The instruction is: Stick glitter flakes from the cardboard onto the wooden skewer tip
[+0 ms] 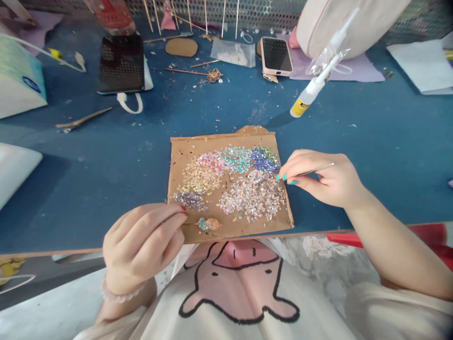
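Note:
My left hand (146,238) is closed on the thin stem of an ornament (210,224), whose copper-coloured head carries pale blue sequins at one end. It is held low over the front of a cardboard sheet (230,231). Between the fingers of my right hand (318,177) lies a thin metal tool (323,167); its tip is hidden by the fingertips. These fingertips are at the cardboard's right edge, beside the blue sequins (264,161). Loose sequins lie sorted by colour: pearly white (253,193), turquoise (236,159), pink (214,161), yellow (200,175) and grey (191,200).
Behind the cardboard stands a glue bottle (307,97) with a long nozzle. Two phones (122,63), a bag of white bits (233,53) and a stick with a metal flower (213,74) lie farther back. A tissue box (23,78) is at left.

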A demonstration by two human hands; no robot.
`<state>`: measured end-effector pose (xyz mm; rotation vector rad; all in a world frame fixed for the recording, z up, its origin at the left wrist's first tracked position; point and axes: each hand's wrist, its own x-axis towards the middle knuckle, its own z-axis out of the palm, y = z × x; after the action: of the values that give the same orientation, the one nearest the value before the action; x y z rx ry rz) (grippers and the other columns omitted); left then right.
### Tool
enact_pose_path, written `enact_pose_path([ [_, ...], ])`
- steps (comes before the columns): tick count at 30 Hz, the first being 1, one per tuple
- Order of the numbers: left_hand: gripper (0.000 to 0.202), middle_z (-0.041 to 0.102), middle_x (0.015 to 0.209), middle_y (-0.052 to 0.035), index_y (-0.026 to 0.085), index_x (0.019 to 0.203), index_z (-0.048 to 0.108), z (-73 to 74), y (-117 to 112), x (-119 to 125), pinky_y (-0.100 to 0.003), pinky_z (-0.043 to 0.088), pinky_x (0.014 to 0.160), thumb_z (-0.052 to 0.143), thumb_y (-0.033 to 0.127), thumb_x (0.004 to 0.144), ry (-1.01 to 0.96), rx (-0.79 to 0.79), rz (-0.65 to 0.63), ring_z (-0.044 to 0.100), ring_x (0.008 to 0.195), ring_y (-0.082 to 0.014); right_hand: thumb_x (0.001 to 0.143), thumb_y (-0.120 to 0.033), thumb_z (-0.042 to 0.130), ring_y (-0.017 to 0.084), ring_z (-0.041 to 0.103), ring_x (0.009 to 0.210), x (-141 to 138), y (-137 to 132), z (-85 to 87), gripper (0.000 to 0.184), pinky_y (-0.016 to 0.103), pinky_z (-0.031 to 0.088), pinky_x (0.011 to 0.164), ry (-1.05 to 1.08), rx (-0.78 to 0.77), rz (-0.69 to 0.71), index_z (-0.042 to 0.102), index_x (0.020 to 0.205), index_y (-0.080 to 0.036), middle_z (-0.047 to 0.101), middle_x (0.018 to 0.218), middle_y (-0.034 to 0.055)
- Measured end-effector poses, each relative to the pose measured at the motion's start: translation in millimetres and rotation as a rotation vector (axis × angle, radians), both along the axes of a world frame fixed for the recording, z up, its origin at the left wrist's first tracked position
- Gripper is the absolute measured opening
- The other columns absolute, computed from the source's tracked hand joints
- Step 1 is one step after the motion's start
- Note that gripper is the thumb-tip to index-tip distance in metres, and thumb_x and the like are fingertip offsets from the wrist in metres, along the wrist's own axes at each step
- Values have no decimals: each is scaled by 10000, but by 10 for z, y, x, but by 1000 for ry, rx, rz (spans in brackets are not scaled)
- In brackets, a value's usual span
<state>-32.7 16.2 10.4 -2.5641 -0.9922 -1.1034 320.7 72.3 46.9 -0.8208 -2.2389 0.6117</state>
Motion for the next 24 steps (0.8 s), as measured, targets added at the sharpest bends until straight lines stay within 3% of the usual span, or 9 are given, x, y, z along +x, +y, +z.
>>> enact_pose_path([
  [5, 209, 728, 942, -43, 168, 938, 677, 8, -2, 8, -332, 576, 693, 628, 4, 818, 9, -10, -19, 690, 827, -193, 953, -159, 619, 148, 674, 800, -166, 4, 84, 90, 304, 553, 732, 48, -33, 81, 658, 908, -226, 727, 840, 20],
  [10, 256, 724, 936, -64, 149, 967, 677, -2, -11, 26, -343, 572, 694, 622, -15, 778, -13, -8, -28, 689, 816, -216, 975, -136, 583, 122, 654, 819, -576, 162, 201, 109, 264, 535, 775, -46, -36, 245, 638, 903, -195, 723, 873, 16],
  [15, 247, 723, 936, -68, 158, 988, 661, 9, -23, 45, -345, 566, 712, 607, 13, 795, 22, -24, -13, 690, 809, -217, 976, -152, 589, 104, 645, 765, -907, 440, 130, 100, 228, 510, 734, -28, 72, 334, 638, 892, -176, 710, 843, 3],
  [19, 224, 717, 916, -64, 144, 976, 646, 59, -25, 79, -325, 551, 693, 566, 6, 819, 60, -25, -6, 682, 804, -199, 977, -166, 593, 113, 669, 834, -893, 550, 134, 78, 233, 518, 788, -96, 66, 389, 649, 926, -187, 737, 912, 5],
  [24, 197, 715, 885, -69, 126, 942, 635, 115, -17, 142, -325, 553, 669, 544, 4, 816, 72, -14, 10, 691, 788, -203, 967, -202, 619, 127, 688, 876, -653, 560, 195, 55, 253, 535, 815, -89, 9, 368, 664, 935, -199, 739, 916, 21],
])
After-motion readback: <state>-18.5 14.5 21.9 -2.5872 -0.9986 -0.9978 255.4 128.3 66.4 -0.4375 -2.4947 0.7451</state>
